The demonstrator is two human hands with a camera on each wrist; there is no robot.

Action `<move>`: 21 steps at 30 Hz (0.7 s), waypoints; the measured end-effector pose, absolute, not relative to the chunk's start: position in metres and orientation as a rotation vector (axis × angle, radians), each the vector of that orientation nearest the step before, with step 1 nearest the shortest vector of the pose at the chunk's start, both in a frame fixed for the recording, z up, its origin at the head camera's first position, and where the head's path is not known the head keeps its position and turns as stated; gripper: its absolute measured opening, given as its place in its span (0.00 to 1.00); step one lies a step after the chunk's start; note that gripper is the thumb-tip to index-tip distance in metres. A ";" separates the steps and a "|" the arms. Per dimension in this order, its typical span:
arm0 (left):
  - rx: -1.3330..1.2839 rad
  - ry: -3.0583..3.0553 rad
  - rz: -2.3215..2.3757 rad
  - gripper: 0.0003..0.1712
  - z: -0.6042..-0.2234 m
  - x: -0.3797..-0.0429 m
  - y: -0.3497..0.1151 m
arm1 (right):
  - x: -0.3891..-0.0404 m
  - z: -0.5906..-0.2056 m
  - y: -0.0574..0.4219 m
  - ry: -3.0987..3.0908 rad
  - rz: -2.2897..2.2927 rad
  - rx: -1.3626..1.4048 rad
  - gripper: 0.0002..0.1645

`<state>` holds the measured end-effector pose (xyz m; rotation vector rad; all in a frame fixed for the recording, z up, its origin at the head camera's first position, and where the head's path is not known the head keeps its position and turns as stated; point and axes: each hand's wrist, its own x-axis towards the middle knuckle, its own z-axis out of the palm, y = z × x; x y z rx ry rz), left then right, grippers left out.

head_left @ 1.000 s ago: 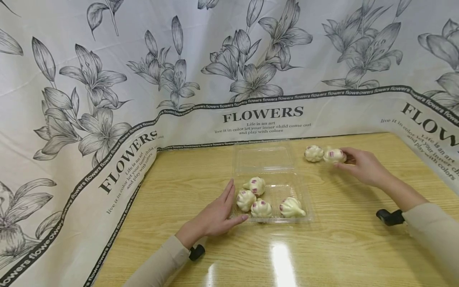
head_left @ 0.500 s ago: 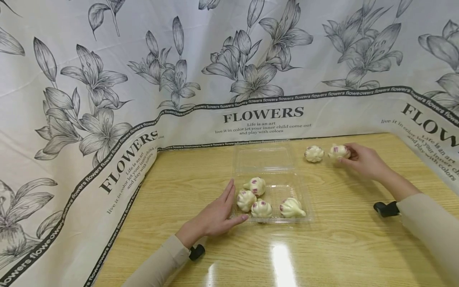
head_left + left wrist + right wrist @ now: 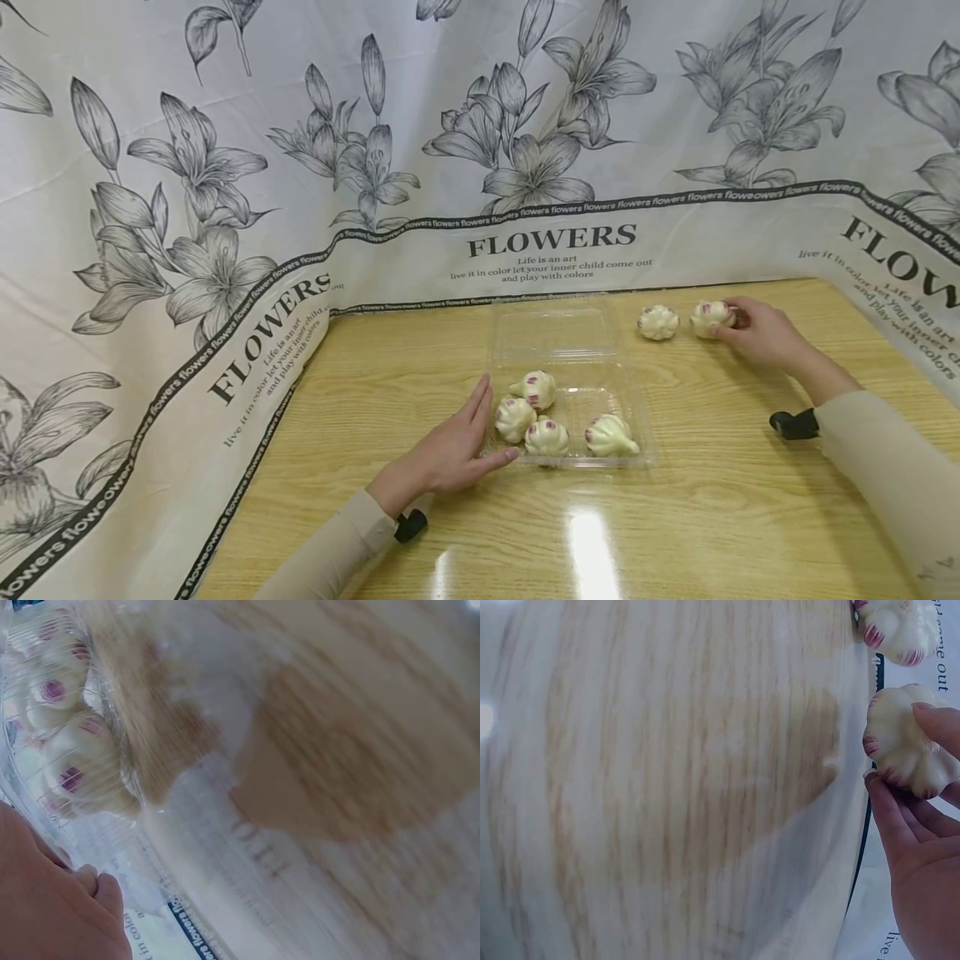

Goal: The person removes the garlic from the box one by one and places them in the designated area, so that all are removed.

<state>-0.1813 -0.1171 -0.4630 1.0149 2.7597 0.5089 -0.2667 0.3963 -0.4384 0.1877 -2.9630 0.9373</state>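
Observation:
My right hand [image 3: 765, 335] pinches a garlic bulb [image 3: 710, 319] between thumb and fingers at the back right of the table; in the right wrist view the thumb lies across the bulb [image 3: 906, 742]. Just left of it sits another garlic bulb [image 3: 657, 322]. My left hand [image 3: 450, 450] lies with straight fingers along the left side and front corner of a clear plastic box [image 3: 647, 421]. Inside are three garlic bulbs [image 3: 515, 419] grouped at the left and one garlic bulb [image 3: 611, 435] at the front right. The left wrist view shows bulbs [image 3: 79, 761] through the box wall.
The box's clear lid [image 3: 552, 332] lies folded back behind it. A wooden table [image 3: 720, 508] carries everything. White cloth [image 3: 390, 279] with printed flowers and lettering hangs along the back and both sides.
The right hand and its garlic bulb have shifted a little to the right, widening the gap to the neighbouring bulb. The right forearm has swung left; the left hand and box stay put.

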 end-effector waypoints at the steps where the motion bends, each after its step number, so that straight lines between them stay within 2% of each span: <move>1: 1.016 2.759 0.512 0.60 -0.463 -0.182 -0.117 | -0.267 -0.439 0.397 -2.964 0.942 0.185 0.42; 21: 1.010 2.759 0.514 0.60 -0.465 -0.182 -0.118 | -0.271 -0.443 0.397 -3.000 1.109 0.156 0.42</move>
